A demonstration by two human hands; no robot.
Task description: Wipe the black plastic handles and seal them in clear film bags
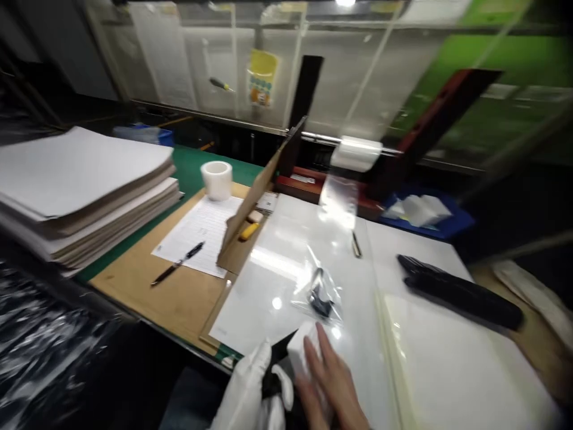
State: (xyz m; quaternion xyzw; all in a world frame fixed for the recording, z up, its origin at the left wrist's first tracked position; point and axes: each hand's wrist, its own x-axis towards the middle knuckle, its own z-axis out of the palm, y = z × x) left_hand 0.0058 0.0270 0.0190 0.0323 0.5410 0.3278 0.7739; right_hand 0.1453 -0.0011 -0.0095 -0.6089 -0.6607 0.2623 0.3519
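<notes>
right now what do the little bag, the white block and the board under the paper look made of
Little bag: thin clear plastic film, going by its crinkled shine and the dark part showing through. White block: matte, probably foam, though blur leaves it open. Board: dull brown, likely cardboard.

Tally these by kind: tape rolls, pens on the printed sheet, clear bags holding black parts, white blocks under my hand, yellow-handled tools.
Tape rolls: 2, white roll, clear roll
Pen: 1
Clear bag: 1
White block: 1
Yellow-handled tool: 1
Total: 6
</notes>
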